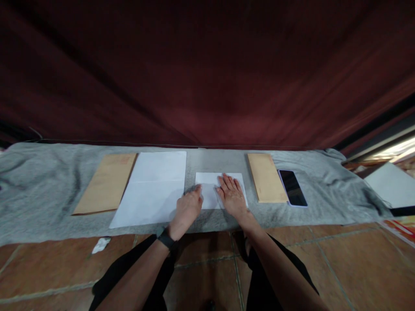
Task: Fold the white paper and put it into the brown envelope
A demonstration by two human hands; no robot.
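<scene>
I have the right hand (232, 198) flat, fingers spread, hiding part of the small white paper (210, 195) on grey cloth (223, 160), the left hand (188, 208) curled at its left edge, whether pinching I can't tell, and, farther out, two brown envelopes (106, 183), contents unseen.

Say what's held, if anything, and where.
The right hand lies flat on the small paper, gripping nothing; whether the left hand pinches its edge is unclear.
</scene>
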